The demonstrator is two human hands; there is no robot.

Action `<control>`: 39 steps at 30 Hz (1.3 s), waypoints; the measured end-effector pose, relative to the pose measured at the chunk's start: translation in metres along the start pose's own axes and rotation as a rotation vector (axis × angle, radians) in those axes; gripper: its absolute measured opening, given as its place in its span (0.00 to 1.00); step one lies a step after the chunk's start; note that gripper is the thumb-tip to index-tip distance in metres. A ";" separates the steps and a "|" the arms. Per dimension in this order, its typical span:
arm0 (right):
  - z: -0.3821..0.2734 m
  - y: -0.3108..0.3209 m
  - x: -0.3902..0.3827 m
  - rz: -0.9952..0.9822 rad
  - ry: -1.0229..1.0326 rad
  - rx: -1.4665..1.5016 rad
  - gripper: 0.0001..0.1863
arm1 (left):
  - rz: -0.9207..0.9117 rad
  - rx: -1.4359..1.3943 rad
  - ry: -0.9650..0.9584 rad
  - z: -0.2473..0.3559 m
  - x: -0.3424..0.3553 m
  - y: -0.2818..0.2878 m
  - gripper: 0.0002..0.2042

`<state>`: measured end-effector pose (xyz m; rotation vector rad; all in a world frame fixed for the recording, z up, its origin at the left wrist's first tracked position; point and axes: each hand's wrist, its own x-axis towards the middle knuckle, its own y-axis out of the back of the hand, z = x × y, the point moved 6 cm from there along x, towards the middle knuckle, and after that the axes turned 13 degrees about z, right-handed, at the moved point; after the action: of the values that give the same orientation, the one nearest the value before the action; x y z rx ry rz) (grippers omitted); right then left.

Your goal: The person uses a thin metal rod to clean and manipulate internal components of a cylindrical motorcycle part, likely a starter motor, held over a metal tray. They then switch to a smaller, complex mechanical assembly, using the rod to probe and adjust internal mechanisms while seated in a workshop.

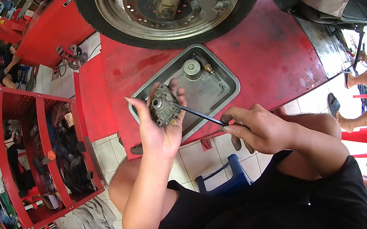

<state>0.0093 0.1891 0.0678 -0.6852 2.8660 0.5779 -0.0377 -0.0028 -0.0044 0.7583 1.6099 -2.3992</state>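
Observation:
My left hand (161, 139) is raised over the near left side of a metal tray (231, 72), its fingers curled round a grey cast-metal housing (163, 104) with a round port and bolt lugs. My right hand (261, 127) pinches a slim dark shaft, probably a screwdriver (200, 114), whose far end meets the right side of the housing. The grip end is hidden by my fingers. Inside the tray lie a round metal cap (192, 69), a brass-ended fitting (208, 68) and a few small screws (221, 89).
The tray rests on a red bench (271, 62), below a motorcycle wheel (171, 39) with a brake disc. A red shelf rack (45, 136) stands at left. Between my knees is a blue stool (233, 173). Other people are at the far left and right.

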 end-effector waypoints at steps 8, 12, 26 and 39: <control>0.010 -0.020 0.000 -0.076 -0.017 0.038 0.11 | 0.003 0.193 -0.341 0.026 -0.005 -0.010 0.35; 0.011 -0.022 0.002 -0.037 0.015 0.021 0.11 | -0.057 0.193 -0.372 0.028 -0.012 -0.018 0.36; 0.022 -0.028 0.003 0.026 0.006 0.085 0.13 | 0.128 -0.250 -0.083 0.019 0.000 -0.001 0.31; 0.023 -0.029 0.004 0.011 -0.036 0.103 0.14 | 0.107 -0.242 -0.137 0.016 -0.003 -0.009 0.30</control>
<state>0.0201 0.1724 0.0365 -0.6373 2.8443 0.4351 -0.0436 -0.0141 0.0093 0.6048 1.7159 -2.0844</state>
